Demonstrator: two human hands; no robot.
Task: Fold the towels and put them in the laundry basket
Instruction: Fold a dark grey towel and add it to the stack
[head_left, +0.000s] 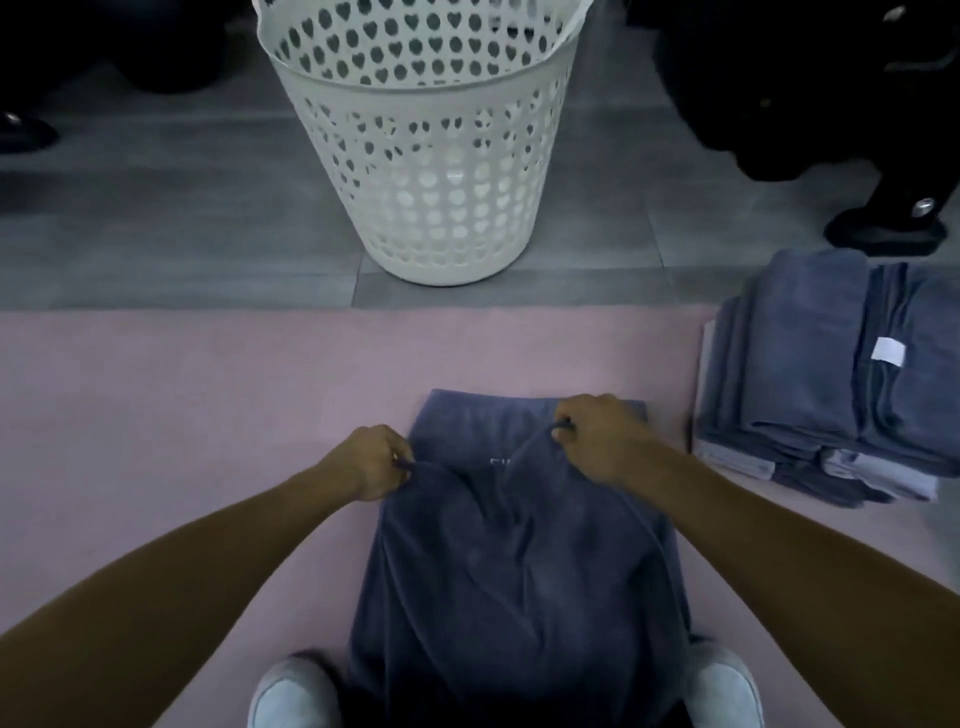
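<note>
Two pale shoes (293, 691) are showing at the near edge. A blue towel (519, 582) is lying on the pink mat (182, 395) between them. The left hand (371, 462) and right hand (597, 436) are each pinching a corner of it, fingers curled tight. A stack of towels (831, 374) is sitting to the right. Beyond the mat, the white laundry basket (431, 156) is standing on the grey floor (156, 234).

faint white letters on towel (519, 545), unreadable
</note>
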